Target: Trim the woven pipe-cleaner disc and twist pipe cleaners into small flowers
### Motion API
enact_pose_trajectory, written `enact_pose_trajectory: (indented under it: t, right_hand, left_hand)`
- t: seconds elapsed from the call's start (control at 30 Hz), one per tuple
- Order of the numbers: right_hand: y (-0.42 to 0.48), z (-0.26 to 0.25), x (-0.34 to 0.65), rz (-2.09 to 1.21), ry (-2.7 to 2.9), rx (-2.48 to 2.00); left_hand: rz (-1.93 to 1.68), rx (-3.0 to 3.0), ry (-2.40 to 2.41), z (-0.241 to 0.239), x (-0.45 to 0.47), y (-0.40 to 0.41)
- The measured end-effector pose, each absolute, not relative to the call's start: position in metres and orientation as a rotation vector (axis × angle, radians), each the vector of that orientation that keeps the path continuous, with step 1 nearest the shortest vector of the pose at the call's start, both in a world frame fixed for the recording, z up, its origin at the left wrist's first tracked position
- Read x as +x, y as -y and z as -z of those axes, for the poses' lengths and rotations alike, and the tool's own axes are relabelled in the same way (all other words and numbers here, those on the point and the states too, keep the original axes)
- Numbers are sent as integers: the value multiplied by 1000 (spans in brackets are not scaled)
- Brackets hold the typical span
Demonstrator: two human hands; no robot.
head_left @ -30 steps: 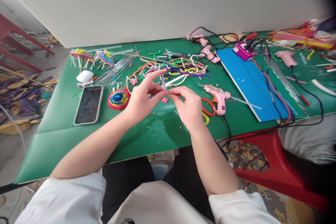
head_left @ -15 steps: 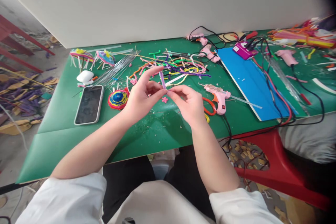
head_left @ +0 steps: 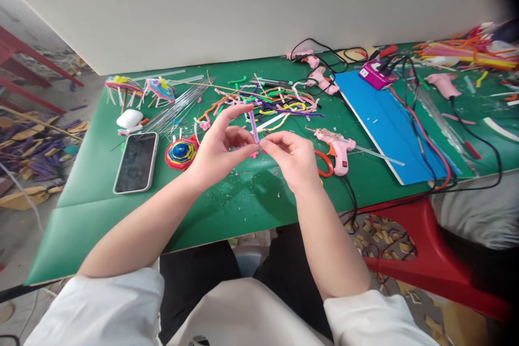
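A short light-purple pipe cleaner stands nearly upright between the forefinger and thumb of my left hand, above the table. At its lower end, the thumb and forefinger of my right hand are pinched together; the exact spot they grip is mostly hidden by the fingertips. Just below the fingertips lies a small pink flower, partly covered. Behind my hands spreads a tangled pile of coloured pipe cleaners. Left of my left hand is a round red, yellow and blue piece.
A pink glue gun and orange-handled scissors lie to the right, near a blue board and a purple power box with cables. At left are a phone, a white case and small umbrellas.
The purple pipe cleaner has shifted slightly right and lower between my fingers. My fingertips now cover more of the pink flower. Both hands stay in nearly the same place.
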State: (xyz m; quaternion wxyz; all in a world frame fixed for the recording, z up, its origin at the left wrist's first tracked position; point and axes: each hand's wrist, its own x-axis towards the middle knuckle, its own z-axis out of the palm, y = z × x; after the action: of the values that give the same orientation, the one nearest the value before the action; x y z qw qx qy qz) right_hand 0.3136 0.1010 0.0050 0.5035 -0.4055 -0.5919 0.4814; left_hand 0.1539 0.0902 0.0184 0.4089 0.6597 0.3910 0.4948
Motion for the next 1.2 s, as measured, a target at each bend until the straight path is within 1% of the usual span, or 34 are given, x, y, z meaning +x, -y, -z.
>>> enact_pose_trajectory:
  t: [0.17, 0.33, 0.57, 0.67, 0.8, 0.9, 1.07, 1.2]
  right_hand:
    - [-104, -4, 315, -1247, 1410, -934]
    - [-101, -6, 314, -1136, 1487, -959]
    - [-97, -9, 311, -1017, 1580, -1025]
    - [-99, -7, 312, -1086, 1548, -1041]
    - [-105, -3, 316, -1244, 1451, -996]
    - [-106, -2, 319, -1256, 1454, -957]
    - [-103, -5, 318, -1221, 1572, -999]
    - [-101, -6, 314, -1058, 1625, -1033]
  left_hand:
    - [-1233, 1577, -951, -19, 152, -92]
    - [-1201, 1595, -969, -20, 154, -90]
    - [-1211, 1748, -1133, -25, 158, -80]
    - [-1214, 1701, -1126, -25, 157, -81]
    - [-1159, 1517, -986, -22, 154, -89]
    - [-1128, 1455, -951, -20, 152, -93]
    - [-1114, 1498, -951, -19, 154, -91]
    - [-1158, 1583, -1011, -19, 156, -89]
